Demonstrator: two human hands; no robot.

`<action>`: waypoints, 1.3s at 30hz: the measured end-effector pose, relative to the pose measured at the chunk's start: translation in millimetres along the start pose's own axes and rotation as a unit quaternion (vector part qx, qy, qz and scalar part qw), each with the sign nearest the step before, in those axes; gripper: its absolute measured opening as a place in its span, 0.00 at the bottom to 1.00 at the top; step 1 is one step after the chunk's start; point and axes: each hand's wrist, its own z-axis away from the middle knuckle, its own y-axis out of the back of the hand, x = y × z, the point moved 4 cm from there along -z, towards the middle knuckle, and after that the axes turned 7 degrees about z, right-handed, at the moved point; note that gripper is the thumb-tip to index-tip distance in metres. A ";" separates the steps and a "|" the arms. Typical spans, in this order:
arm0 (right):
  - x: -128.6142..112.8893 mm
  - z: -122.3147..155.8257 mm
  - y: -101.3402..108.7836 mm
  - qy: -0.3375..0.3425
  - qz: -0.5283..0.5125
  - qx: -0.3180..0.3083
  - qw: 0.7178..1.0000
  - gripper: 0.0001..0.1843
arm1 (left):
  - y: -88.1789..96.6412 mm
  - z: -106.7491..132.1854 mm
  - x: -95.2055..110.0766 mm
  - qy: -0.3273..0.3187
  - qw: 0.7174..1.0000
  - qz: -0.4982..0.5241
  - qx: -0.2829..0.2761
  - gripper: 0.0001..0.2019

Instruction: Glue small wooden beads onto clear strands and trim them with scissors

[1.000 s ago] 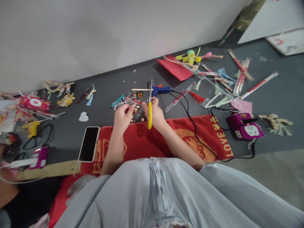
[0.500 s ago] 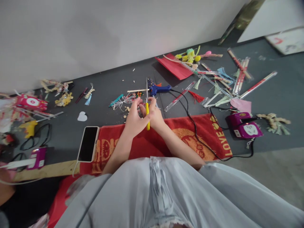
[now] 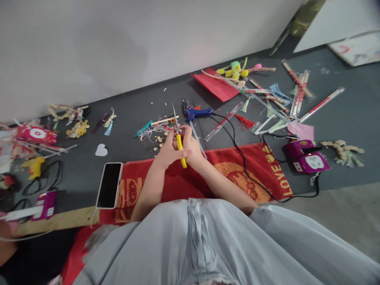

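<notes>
- Yellow-handled scissors (image 3: 179, 145) sit at the middle of the head view, over the far edge of a red towel (image 3: 243, 170). One blade points to 11 o'clock.
- A thin grey strip runs off from the hands towards 5 o'clock; it may be the second blade, but I cannot tell.
- The right hand (image 3: 193, 148) is closed around the yellow handle.
- The left hand (image 3: 166, 152) is curled with its fingers together and pressed against the same handle. I cannot tell whether it grips the handle.
- Pale wood chips (image 3: 158, 140) lie on the dark floor at 10 o'clock, just beside the hands.
- A blue glue gun (image 3: 198, 113) lies near at 1 o'clock, its black cord trailing across the towel.
- A phone (image 3: 109, 185) rests at 8 o'clock on the towel's left end.
- A purple power strip (image 3: 307, 160) sits well apart at 3 o'clock.
</notes>
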 end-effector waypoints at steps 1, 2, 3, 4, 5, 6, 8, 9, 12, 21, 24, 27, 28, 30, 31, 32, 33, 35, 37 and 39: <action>1.1 -0.8 -0.8 -0.006 0.002 0.002 1.000 0.27 | 0.2 -0.5 -1.1 -0.004 1.000 -0.003 -0.012 0.53; 2.4 -1.7 -1.5 -0.011 0.004 0.006 1.000 0.27 | 0.6 -1.3 -2.6 -0.009 1.000 -0.004 -0.017 0.53; 3.6 -2.6 -2.0 -0.014 0.004 0.011 1.000 0.27 | 1.4 -2.3 -4.6 -0.017 1.000 -0.003 -0.013 0.53; 4.8 -3.5 -2.4 -0.016 0.003 0.015 1.000 0.27 | 2.1 -3.4 -6.8 -0.024 1.000 -0.002 -0.004 0.53; 5.8 -4.3 -2.7 -0.017 0.001 0.018 1.000 0.26 | 2.6 -4.5 -9.2 -0.032 0.999 -0.002 0.008 0.52; 6.7 -5.0 -2.8 -0.017 -0.001 0.019 1.000 0.26 | 2.8 -5.5 -11.4 -0.038 0.999 -0.003 0.020 0.51; 7.7 -6.1 -3.0 -0.014 -0.003 0.017 1.000 0.27 | 1.8 -6.9 -14.3 -0.051 0.998 -0.005 0.032 0.49; 7.9 -6.5 -3.0 -0.014 -0.003 0.015 1.000 0.27 | 1.0 -7.3 -14.7 -0.057 0.998 -0.007 0.034 0.48; 7.6 -7.5 -3.3 -0.018 -0.007 0.013 1.000 0.26 | -0.9 -7.5 -12.3 -0.074 0.996 -0.018 0.038 0.47; 5.5 -10.2 -5.8 -0.014 -0.015 0.006 1.000 0.24 | -1.2 -3.6 -5.5 -0.096 0.994 -0.023 0.039 0.44; 3.0 -9.5 -5.0 0.005 -0.036 0.003 0.999 0.24 | 0.6 -2.9 -7.0 -0.097 0.994 -0.017 0.046 0.43; 2.8 -9.3 -5.2 0.011 -0.040 0.005 0.999 0.23 | 0.9 -3.2 -8.0 -0.098 0.994 -0.011 0.045 0.43; 3.4 -9.4 -5.4 0.010 -0.037 0.007 0.999 0.23 | 0.6 -3.6 -8.5 -0.097 0.994 -0.009 0.044 0.43; 5.3 -9.9 -5.8 0.007 -0.027 0.009 1.000 0.23 | 0.5 -4.4 -10.0 -0.093 0.994 -0.006 0.049 0.44; 6.2 -10.2 -5.8 0.007 -0.024 0.008 1.000 0.24 | 0.7 -4.7 -11.1 -0.089 0.994 -0.009 0.055 0.44; 6.9 -10.3 -5.6 0.007 -0.020 0.004 1.000 0.24 | 1.1 -4.9 -12.2 -0.085 0.994 -0.012 0.061 0.46; 7.0 -10.3 -5.3 0.008 -0.017 -0.002 1.000 0.25 | 1.5 -4.9 -13.4 -0.079 0.995 -0.018 0.065 0.47; 5.6 -9.3 -3.7 0.015 -0.010 -0.015 1.000 0.26 | 2.4 -3.5 -14.5 -0.071 0.994 -0.038 0.070 0.49; 2.2 -7.0 -1.1 0.025 -0.001 -0.021 0.999 0.26 | 4.6 0.9 -10.7 -0.091 0.990 -0.070 0.088 0.49; -2.1 -4.0 2.0 0.036 0.011 -0.014 0.999 0.27 | 7.7 9.6 -1.0 -0.146 0.973 -0.120 0.130 0.42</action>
